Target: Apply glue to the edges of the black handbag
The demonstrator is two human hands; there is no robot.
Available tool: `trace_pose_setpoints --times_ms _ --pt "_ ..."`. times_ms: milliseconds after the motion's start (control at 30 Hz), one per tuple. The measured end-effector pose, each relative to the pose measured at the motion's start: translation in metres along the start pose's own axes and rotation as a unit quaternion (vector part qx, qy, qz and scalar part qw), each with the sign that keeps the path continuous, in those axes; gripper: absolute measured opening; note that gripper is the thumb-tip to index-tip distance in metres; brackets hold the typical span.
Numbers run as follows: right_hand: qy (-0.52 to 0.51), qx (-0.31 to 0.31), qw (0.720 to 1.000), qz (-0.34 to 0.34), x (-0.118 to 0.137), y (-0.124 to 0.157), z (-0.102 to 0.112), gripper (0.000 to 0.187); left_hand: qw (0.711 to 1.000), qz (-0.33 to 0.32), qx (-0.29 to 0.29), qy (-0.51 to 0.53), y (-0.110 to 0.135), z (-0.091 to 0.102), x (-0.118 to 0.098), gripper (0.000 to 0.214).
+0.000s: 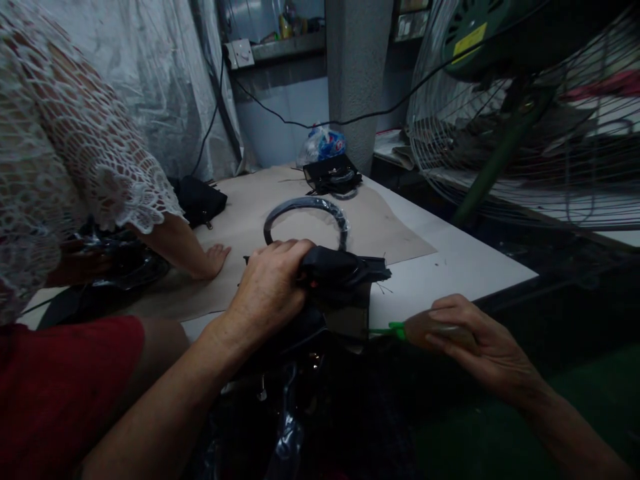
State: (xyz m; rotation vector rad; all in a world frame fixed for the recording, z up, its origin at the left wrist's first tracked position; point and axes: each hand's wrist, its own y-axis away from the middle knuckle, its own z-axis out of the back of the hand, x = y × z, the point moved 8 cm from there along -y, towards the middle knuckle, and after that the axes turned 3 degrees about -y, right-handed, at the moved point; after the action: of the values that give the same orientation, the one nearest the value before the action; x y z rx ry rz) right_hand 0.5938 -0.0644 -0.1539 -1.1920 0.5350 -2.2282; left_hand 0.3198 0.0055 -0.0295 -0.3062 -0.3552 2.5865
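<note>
My left hand [273, 283] is closed around the upper edge of a black bag [337, 270] at the table's near edge. A round handle [305, 203], wrapped in clear plastic, stands up behind that hand. Loose threads hang from the bag's right end. In my right hand [480, 340] is a squeeze bottle [430, 330] with amber contents and a green nozzle. Its nozzle points left, and the tip is at the bag's side; whether it touches I cannot tell. The bag's lower part is lost in shadow.
A co-worker in a white lace sleeve [120, 147] leans a hand [215, 260] on the brown paper [240, 193] covering the table. Another black bag [333, 175] lies at the back, near a plastic bag [323, 143]. A large caged fan [500, 113] stands at right.
</note>
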Motion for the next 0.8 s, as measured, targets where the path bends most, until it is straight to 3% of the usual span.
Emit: trace_pose_setpoints --times_ms 333,433,600,733,800 --pt "0.001 0.004 1.000 -0.019 0.011 0.012 0.000 0.018 0.998 -0.046 -0.043 0.011 0.016 0.006 -0.011 0.050" --pt "0.014 -0.022 0.999 -0.022 0.013 0.014 0.002 0.020 0.998 -0.050 -0.047 0.006 0.018 0.008 -0.013 0.051" --pt "0.014 -0.008 1.000 -0.015 0.018 0.016 -0.004 0.020 0.997 -0.053 -0.064 0.011 0.025 0.012 -0.016 0.050" --pt "0.017 -0.050 0.998 -0.034 0.017 0.019 0.002 0.022 0.996 -0.050 -0.069 0.021 0.034 0.013 -0.019 0.048" --pt "0.008 -0.037 0.999 -0.033 0.018 0.019 -0.001 0.023 0.996 -0.048 -0.066 0.027 0.039 0.013 -0.021 0.049"
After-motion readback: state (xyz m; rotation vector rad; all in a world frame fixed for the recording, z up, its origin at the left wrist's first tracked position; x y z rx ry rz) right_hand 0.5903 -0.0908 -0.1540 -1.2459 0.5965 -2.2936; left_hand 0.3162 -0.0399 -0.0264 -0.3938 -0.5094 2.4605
